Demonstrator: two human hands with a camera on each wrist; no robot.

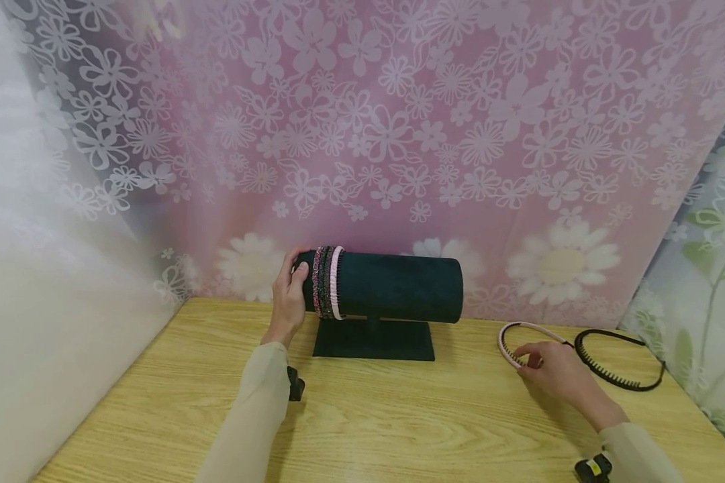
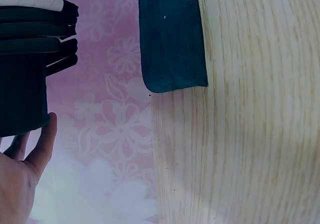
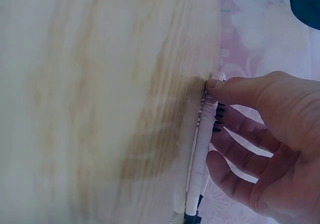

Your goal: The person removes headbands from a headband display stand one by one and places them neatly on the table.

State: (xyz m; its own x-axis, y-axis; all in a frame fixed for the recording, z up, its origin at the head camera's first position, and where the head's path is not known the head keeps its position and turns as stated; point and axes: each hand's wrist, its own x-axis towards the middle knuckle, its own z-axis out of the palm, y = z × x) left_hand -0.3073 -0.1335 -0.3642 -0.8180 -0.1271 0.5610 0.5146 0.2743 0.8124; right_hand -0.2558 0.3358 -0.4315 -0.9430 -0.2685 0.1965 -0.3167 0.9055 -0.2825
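A dark velvet headband stand (image 1: 405, 285) has a horizontal roll on a flat base. My left hand (image 1: 288, 295) grips the roll's left end, thumb on the near side. Beside that hand, several headbands sit round the roll: a glittery pink one (image 1: 317, 282), dark ones and a pale pink one (image 1: 336, 285). On the table to the right, my right hand (image 1: 558, 376) pinches another pale pink headband (image 1: 534, 326) by its left side. The right wrist view shows the thumb and fingertips on this wrapped, toothed band (image 3: 199, 159).
A black toothed headband (image 1: 619, 384) lies at the right, close beside the pink one. Underneath is a wood-grain table (image 1: 399, 416). A pink flowered cloth (image 1: 387, 134) hangs behind the table, with pale cloth at the left side.
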